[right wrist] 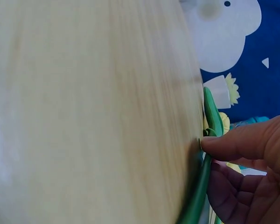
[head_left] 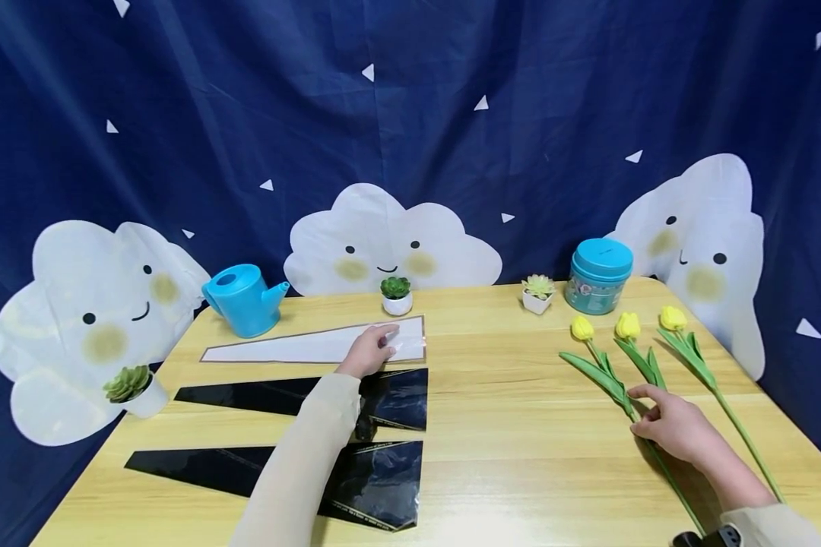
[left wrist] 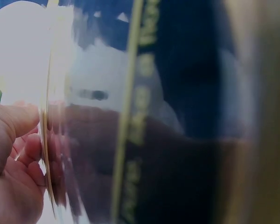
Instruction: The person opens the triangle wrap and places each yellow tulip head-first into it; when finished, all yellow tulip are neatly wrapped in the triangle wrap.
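My left hand (head_left: 385,346) reaches across to a long white wrapping sheet (head_left: 301,346) at the far side of the wooden table (head_left: 513,425). In the left wrist view the thumb (left wrist: 16,119) and curled fingers (left wrist: 31,148) pinch the sheet's glossy edge (left wrist: 47,140). Two black sheets (head_left: 397,399) (head_left: 376,479) lie nearer, under my forearm. Three yellow tulips (head_left: 581,328) (head_left: 627,325) (head_left: 673,317) lie on the right. My right hand (head_left: 641,412) grips the leftmost tulip's green stem (right wrist: 201,191), thumb (right wrist: 233,143) on top.
At the back stand a blue watering can (head_left: 242,300), two small potted succulents (head_left: 396,295) (head_left: 537,294) and a teal lidded jar (head_left: 598,276). Another succulent (head_left: 133,387) sits at the left table edge. A dark blue cloud-print backdrop (head_left: 451,137) hangs behind.
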The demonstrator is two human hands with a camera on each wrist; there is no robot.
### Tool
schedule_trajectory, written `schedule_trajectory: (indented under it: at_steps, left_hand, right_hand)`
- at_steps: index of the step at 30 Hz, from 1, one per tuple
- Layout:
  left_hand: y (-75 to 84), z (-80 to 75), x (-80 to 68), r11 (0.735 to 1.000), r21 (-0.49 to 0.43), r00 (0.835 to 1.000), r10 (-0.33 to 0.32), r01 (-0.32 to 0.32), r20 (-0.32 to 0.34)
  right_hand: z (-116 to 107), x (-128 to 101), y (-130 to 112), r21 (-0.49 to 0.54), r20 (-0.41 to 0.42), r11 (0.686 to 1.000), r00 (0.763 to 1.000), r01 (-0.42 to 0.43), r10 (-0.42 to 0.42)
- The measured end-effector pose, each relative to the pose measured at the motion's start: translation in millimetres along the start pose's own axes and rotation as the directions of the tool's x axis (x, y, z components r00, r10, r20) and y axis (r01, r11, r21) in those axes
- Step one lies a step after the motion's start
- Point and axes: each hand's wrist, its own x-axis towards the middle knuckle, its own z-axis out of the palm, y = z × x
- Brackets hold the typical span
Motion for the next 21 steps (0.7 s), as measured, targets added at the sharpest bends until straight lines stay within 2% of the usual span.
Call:
schedule_trajectory:
  at_steps: [8,15,21]
  left_hand:
    - [0.3,1.7,1.3,0.999,-0.038,1.000,-0.031,0.031,0.001]
    - [-0.3,1.1,-0.7,0.992,-0.107,0.997,-0.072,0.072,0.007]
    - [0.2,1.4,-0.8,0.991,-0.107,0.996,-0.084,0.084,0.011]
  right_hand:
    - [-0.4,0.1,1.7,0.000,-0.027,1.000,1.000,-0.015,0.015]
    - [-0.7,0.1,-0.6,-0.032,-0.074,0.999,0.997,0.014,-0.016]
    - [-0.4,-0.3,-4.2,-0.007,-0.089,1.000,0.996,0.023,-0.024]
